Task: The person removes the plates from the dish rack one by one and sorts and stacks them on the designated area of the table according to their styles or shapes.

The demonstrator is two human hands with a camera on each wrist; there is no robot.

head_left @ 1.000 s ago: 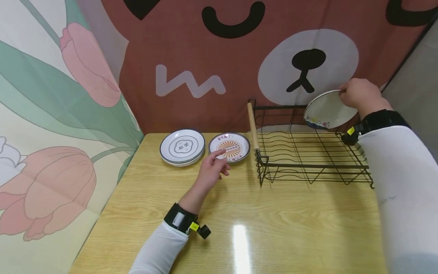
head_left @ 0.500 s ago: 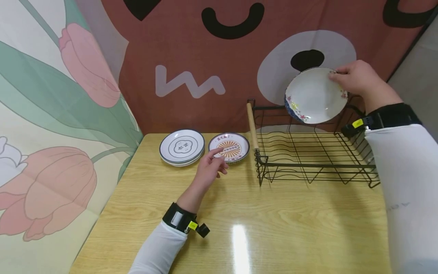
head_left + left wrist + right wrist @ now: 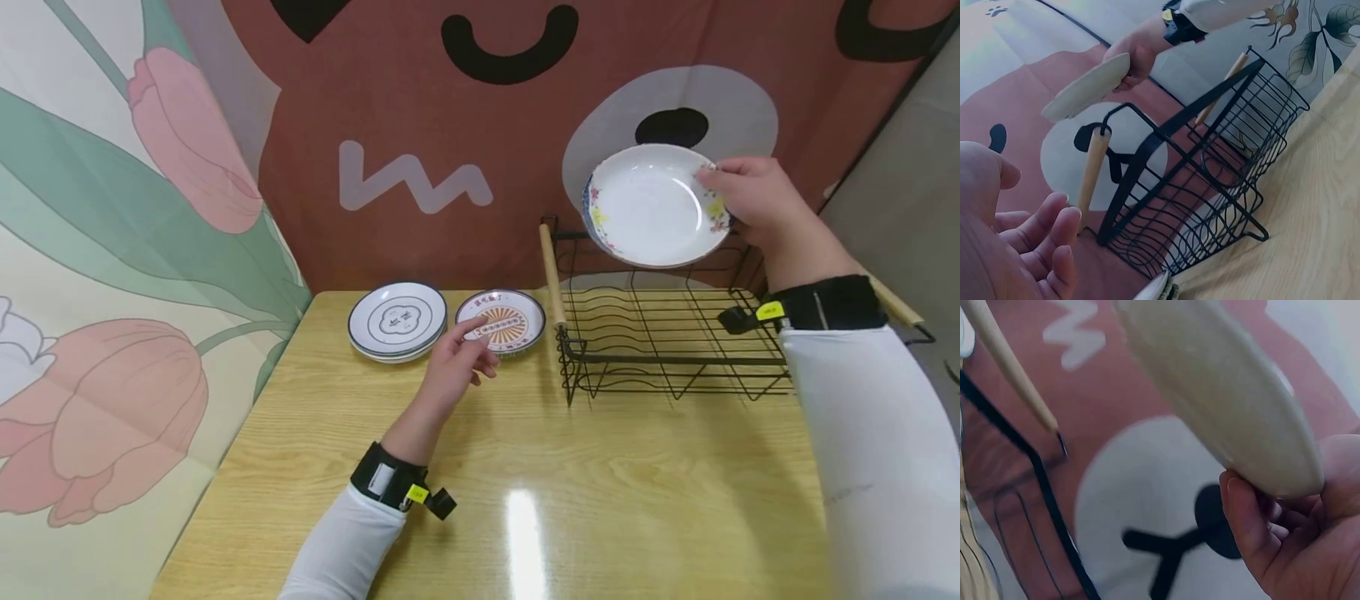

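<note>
A white plate [image 3: 652,208] with a flowered rim is held in the air by my right hand [image 3: 761,200], thumb on its face and fingers behind the right edge. It hangs above the back of a black wire dish rack [image 3: 667,333] with wooden handles. In the right wrist view the same plate [image 3: 1229,394] shows its pale underside. My left hand [image 3: 457,362] has loosely bent fingers and holds nothing. It hovers at the near side of a small plate [image 3: 517,325] with an orange sunburst; whether it touches the plate is unclear.
Stacked white plates with dark blue rims [image 3: 397,321] sit left of the sunburst plate on the wooden table [image 3: 600,483]. A wall cloth [image 3: 420,100] with a bear print rises behind the table. The rack's left wooden handle [image 3: 552,275] stands close to the sunburst plate.
The right hand has raised the flowered plate from the rack's right back area and moved it left, turning its face toward the head camera. The left hand has barely moved.
</note>
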